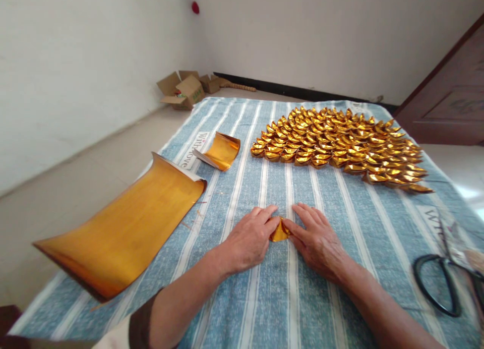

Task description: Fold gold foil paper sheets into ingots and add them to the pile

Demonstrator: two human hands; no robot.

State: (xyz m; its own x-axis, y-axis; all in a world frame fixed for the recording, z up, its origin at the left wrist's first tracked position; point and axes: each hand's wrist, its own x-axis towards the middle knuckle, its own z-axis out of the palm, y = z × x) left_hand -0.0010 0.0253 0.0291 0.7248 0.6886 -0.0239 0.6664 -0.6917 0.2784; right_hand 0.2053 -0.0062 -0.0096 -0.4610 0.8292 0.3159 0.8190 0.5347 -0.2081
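Observation:
A small piece of folded gold foil paper (280, 232) lies on the striped cloth between my two hands. From the left side, my left hand (251, 238) presses its thumb and fingers on the paper's edge. My right hand (315, 240) pinches the opposite edge, its other fingers resting on the cloth. Some of the folds are covered by my fingertips. Beyond my hands, many folded gold paper ingots (321, 137) stand in packed rows. A short stack of gold foil sheets (223, 150) curls on the cloth to the left of them.
A large curled stack of gold foil sheets (128, 223) lies along the left table edge. Black-handled scissors (438, 283) rest at the right. Blue striped cloth (245, 182) covers the table. Open cardboard boxes (183, 92) sit on the floor beyond it.

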